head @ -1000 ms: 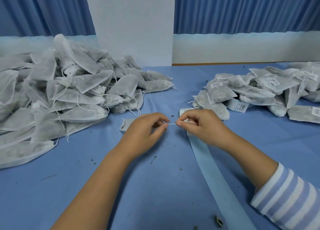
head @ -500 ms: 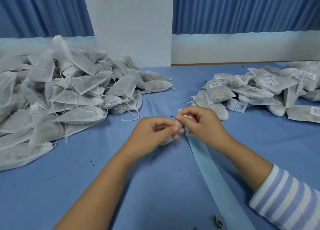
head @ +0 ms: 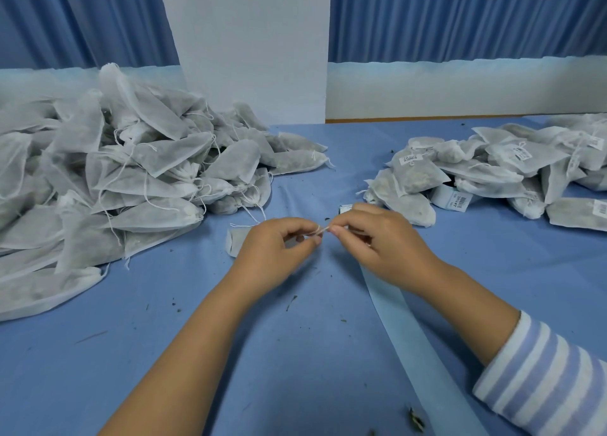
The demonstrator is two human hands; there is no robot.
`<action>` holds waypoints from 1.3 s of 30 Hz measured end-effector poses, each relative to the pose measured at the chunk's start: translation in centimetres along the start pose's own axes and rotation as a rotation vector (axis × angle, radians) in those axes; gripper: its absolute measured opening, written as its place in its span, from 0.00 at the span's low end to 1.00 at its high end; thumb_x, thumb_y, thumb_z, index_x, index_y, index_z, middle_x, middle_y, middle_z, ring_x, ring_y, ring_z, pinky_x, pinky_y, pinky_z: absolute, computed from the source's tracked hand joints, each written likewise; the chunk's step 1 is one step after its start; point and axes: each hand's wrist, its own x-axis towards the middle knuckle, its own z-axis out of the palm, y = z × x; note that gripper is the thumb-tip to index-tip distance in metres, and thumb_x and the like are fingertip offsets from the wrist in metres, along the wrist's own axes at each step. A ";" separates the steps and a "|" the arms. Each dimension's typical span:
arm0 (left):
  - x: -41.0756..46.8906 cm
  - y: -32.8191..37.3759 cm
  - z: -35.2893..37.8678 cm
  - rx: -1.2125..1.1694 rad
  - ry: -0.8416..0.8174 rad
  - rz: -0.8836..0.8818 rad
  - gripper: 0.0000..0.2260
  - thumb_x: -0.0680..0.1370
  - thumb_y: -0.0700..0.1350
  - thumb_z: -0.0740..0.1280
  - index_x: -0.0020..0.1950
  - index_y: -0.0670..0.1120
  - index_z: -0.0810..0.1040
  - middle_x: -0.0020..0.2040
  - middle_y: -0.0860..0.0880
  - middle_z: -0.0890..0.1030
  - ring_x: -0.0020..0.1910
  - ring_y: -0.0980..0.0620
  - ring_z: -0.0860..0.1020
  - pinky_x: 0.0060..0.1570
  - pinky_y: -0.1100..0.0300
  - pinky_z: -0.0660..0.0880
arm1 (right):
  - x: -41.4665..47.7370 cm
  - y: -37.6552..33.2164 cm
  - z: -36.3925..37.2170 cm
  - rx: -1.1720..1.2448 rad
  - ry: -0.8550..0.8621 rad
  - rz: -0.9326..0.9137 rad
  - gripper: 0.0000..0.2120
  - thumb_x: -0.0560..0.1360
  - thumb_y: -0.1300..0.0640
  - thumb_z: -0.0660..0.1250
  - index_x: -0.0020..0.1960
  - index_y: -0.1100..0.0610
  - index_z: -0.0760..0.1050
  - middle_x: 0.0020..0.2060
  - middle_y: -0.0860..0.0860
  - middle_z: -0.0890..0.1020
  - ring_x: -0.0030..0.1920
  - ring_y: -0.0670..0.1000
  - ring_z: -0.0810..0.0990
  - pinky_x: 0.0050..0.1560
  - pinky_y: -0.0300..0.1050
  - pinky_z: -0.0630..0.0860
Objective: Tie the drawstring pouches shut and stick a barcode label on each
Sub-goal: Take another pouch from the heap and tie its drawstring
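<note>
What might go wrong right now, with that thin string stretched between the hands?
The drawstring, pinched by the left hand and right hand, might snap or slip if tugged hard. The right hand lies over the label strip and may drag it. Crumbs on the tablecloth suggest the pouch could leak.

A tall pile of pouches (head: 115,179) blocks the left of the frame; a lower labelled pile (head: 492,179) fills the right. Between them a bare lane of table (head: 345,153) runs to the white panel (head: 253,58). A flat strip (head: 410,337) crosses the lower right.
</note>
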 end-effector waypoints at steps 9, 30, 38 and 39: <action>-0.6 1.8 -0.1 -0.199 -0.272 -0.086 0.07 0.80 0.41 0.67 0.45 0.42 0.83 0.39 0.54 0.84 0.38 0.62 0.78 0.40 0.73 0.71 | 0.3 1.0 0.6 0.298 -0.041 0.241 0.05 0.75 0.57 0.72 0.49 0.50 0.84 0.44 0.50 0.79 0.47 0.43 0.76 0.49 0.35 0.70; -0.4 2.2 -0.7 -0.331 -0.121 -0.150 0.09 0.78 0.40 0.66 0.39 0.49 0.80 0.40 0.52 0.84 0.47 0.55 0.79 0.56 0.58 0.71 | 0.5 -0.9 0.2 0.607 -0.105 0.322 0.08 0.74 0.61 0.72 0.49 0.50 0.85 0.40 0.55 0.82 0.38 0.48 0.75 0.43 0.36 0.72; -0.3 1.8 -0.8 -0.326 -0.090 -0.168 0.04 0.77 0.43 0.71 0.44 0.44 0.83 0.45 0.48 0.85 0.47 0.57 0.81 0.52 0.64 0.72 | 0.5 -0.8 0.1 0.579 -0.147 0.370 0.06 0.77 0.61 0.68 0.42 0.54 0.79 0.33 0.46 0.77 0.32 0.44 0.71 0.35 0.35 0.70; -0.3 1.6 -0.8 -0.302 -0.062 -0.162 0.03 0.76 0.43 0.72 0.44 0.44 0.84 0.47 0.47 0.85 0.46 0.56 0.80 0.51 0.63 0.72 | 0.5 -0.8 0.1 0.586 -0.155 0.387 0.08 0.77 0.62 0.67 0.41 0.53 0.78 0.31 0.43 0.75 0.31 0.43 0.69 0.33 0.34 0.69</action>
